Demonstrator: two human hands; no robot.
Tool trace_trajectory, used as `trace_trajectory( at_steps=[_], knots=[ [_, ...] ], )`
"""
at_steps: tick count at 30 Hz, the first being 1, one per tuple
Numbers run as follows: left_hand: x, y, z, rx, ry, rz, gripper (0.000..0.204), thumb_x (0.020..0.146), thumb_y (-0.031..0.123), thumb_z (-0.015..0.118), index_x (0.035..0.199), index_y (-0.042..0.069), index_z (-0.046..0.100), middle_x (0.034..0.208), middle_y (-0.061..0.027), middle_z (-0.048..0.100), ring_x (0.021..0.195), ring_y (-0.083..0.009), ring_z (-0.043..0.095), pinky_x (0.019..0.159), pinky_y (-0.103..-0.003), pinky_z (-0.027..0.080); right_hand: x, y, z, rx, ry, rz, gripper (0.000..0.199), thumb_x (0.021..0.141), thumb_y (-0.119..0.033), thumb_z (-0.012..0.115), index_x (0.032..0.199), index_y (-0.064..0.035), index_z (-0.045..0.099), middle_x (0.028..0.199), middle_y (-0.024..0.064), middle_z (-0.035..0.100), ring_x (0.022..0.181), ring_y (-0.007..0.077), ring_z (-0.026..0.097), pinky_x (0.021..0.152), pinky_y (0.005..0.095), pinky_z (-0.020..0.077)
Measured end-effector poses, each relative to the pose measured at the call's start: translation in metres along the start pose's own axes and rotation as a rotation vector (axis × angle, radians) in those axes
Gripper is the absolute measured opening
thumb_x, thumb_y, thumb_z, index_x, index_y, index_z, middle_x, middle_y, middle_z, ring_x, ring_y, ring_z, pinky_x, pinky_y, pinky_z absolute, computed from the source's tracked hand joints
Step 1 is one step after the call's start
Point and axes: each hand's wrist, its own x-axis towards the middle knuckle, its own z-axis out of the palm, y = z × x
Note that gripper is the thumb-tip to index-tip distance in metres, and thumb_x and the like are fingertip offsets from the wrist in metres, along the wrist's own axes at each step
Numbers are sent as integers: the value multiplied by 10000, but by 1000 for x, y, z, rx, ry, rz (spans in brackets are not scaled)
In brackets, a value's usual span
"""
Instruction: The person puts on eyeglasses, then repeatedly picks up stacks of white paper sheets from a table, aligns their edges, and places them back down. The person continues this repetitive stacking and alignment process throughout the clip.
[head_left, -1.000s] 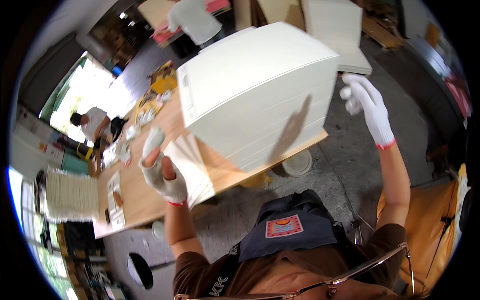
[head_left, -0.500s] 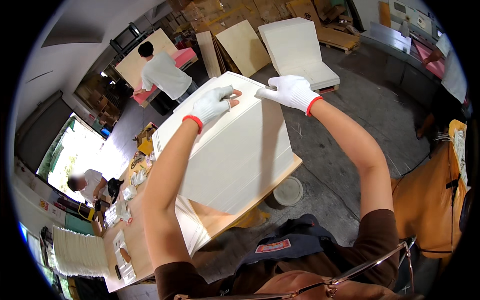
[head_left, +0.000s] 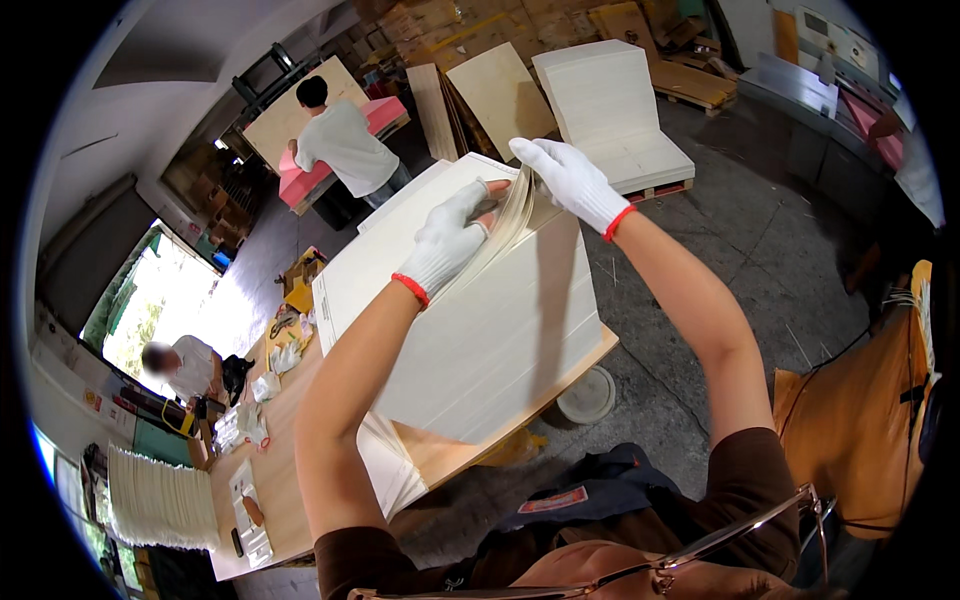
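A tall stack of white paper sheets (head_left: 490,340) stands on the wooden table in front of me. At its far right corner a thin bundle of sheets (head_left: 515,218) is lifted and curls upward. My right hand (head_left: 572,185), in a white knit glove with a red cuff, is closed on the raised corner, thumb on top. My left hand (head_left: 450,243), gloved alike with bare fingertips showing, rests against the left side of the curled sheets, its fingers apart. Its palm is hidden from view.
Loose sheets (head_left: 385,465) lie beside the stack on the wooden table (head_left: 300,430). A white-lidded bucket (head_left: 587,395) stands on the floor at the right. Another paper stack (head_left: 610,110) sits on a pallet behind. Co-workers (head_left: 345,145) are farther off; an orange cover (head_left: 850,410) hangs at right.
My right hand has raised the sheets' corner, which lay flat before, bending the bundle upward. My left hand has moved right and nearer, against the curled sheets.
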Motion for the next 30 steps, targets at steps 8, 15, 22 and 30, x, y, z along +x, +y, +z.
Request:
trace_trajectory(
  at_steps=[8,15,22,30],
  knots=[
    [-3,20,-2,-175,-77,-126,475,914,163,707,1364,106,566,1273,-131,658,1170,-200,611,981,-311,476,2,33,14,-11,284,-298,624,1011,-569,382,1104,-25,673,997,213,691,969,398,631,880,412,467],
    [0,7,-3,-181,-54,-43,545,881,175,751,1376,79,544,1342,-129,616,1260,-226,580,1035,-337,462,-2,30,15,32,291,-298,572,1024,-520,383,1010,-20,658,926,223,669,922,412,621,837,425,468],
    [1,0,-1,-252,3,30,517,929,116,663,1421,67,510,1300,-124,638,1217,-228,602,1029,-331,461,-3,27,16,16,309,-320,605,1022,-567,381,971,-26,649,862,221,646,862,401,612,790,413,465],
    [-5,16,2,100,16,-16,352,955,192,621,1307,170,620,1044,-94,695,925,-175,630,863,-309,486,-2,32,14,-75,310,-339,564,1022,-551,407,955,-41,638,848,223,640,841,409,614,765,422,469]
  ],
)
